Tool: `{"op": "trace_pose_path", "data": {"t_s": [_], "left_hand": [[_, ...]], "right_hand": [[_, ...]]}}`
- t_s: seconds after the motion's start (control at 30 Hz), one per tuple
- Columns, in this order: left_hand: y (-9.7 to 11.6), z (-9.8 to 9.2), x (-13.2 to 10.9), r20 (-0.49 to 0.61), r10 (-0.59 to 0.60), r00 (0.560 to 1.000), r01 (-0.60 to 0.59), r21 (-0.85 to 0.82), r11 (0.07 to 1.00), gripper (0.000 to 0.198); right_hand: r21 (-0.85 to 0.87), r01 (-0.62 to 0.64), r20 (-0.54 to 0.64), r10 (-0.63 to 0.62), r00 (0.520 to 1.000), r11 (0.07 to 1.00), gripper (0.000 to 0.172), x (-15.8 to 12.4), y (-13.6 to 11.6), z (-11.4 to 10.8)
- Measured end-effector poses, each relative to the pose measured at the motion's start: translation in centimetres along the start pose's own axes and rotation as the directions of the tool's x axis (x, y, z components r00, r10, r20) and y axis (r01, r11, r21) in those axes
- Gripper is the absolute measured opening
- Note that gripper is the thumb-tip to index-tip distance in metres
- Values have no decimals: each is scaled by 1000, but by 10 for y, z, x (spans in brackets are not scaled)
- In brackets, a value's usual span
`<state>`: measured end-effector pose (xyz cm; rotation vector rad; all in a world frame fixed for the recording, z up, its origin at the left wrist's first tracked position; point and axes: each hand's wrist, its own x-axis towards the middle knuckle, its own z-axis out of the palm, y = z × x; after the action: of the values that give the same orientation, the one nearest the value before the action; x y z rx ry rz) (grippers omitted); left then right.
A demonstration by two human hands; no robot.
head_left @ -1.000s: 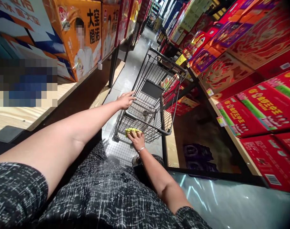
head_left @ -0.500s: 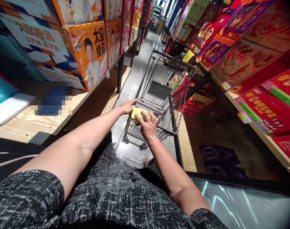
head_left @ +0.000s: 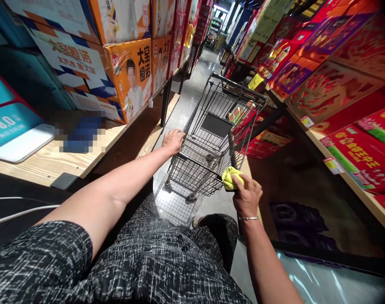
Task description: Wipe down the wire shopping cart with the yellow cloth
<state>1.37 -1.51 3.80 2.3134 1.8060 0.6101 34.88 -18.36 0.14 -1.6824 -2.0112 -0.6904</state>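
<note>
A dark wire shopping cart [head_left: 216, 124] stands in the aisle right in front of me. My left hand [head_left: 173, 141] rests on the cart's left rim near its closer corner, fingers curled over the edge. In my right hand [head_left: 248, 196] is a bunched yellow cloth [head_left: 231, 178], pressed to the closer right corner of the cart. The fingers are wrapped over the cloth, and a bracelet circles that wrist. Part of the rim lies hidden behind the cloth.
On the left, orange drink cartons [head_left: 131, 80] stand on a wooden shelf [head_left: 37, 171] beside a white tablet-like panel [head_left: 23, 143]. Red gift boxes [head_left: 353, 156] fill the right shelf. The tiled aisle floor [head_left: 208, 61] runs on beyond the cart.
My right hand has carried the yellow cloth rightward along the near rim, from the left corner to the right corner. My left hand has settled over the left rim.
</note>
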Motion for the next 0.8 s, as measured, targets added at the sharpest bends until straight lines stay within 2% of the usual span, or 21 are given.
{"op": "trace_pose_path", "data": {"t_s": [0.07,0.1,0.17,0.2,0.3,0.43,0.5,0.63,0.73,0.8], "left_hand": [[5,2,-4,-37,149,988,-150,-36,988,39],[6,4,-5,-17,234,972,-235,-63,970,39],[9,8,-8,95,367,925,-354,-130,926,42],[9,9,-9,164,396,904,-372,-157,915,44],[6,9,-9,291,367,883,-330,-170,928,53],[-6,4,-4,328,358,874,-322,-159,933,59],[-13,3,0,327,375,867,-352,-129,927,59],[-18,2,2,295,397,869,-403,-43,914,63],[-16,2,2,302,407,862,-429,8,903,62],[-15,1,2,309,398,864,-428,33,903,59]], "right_hand": [[5,-50,-26,50,998,999,57,-1,-8,4],[17,-54,-43,54,998,998,57,1,-16,8],[47,-40,-79,44,996,998,55,8,-39,17],[65,-23,-93,29,995,998,53,13,-52,22],[129,56,-85,-45,995,990,48,26,-92,43],[188,156,27,-164,986,970,43,24,-130,81],[216,227,139,-260,956,950,40,12,-141,100],[258,321,333,-396,856,911,34,-28,-158,128],[252,327,361,-402,842,911,26,-52,-166,135],[240,325,356,-395,847,915,24,-55,-166,131]]}}
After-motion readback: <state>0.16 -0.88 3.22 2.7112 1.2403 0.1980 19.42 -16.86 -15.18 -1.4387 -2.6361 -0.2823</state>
